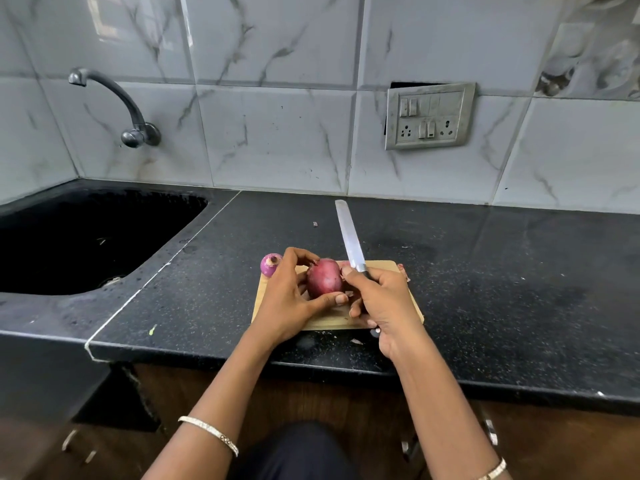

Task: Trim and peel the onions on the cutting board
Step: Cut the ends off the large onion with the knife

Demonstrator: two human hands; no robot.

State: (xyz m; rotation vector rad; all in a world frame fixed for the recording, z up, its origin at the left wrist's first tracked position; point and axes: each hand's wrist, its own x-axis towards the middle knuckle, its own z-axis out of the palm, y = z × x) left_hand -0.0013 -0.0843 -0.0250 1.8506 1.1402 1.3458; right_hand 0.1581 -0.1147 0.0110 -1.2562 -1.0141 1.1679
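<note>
The left hand (291, 296) cups the onion (323, 277) over the board (332, 322), steadying it for peeling. The right hand (381, 303) grips the knife (349, 237), blade angled away, thumb freed to lift skin.

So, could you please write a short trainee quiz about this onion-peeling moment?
1. True or false: the knife lies flat on the cutting board.
2. Which hand grips the knife? A) left B) right
3. Fill in: a second onion sits at the board's far ___ corner.

Key: 1 false, the right hand holds it with the blade pointing away. 2 B; the left hand holds the red onion. 3 left.
</note>
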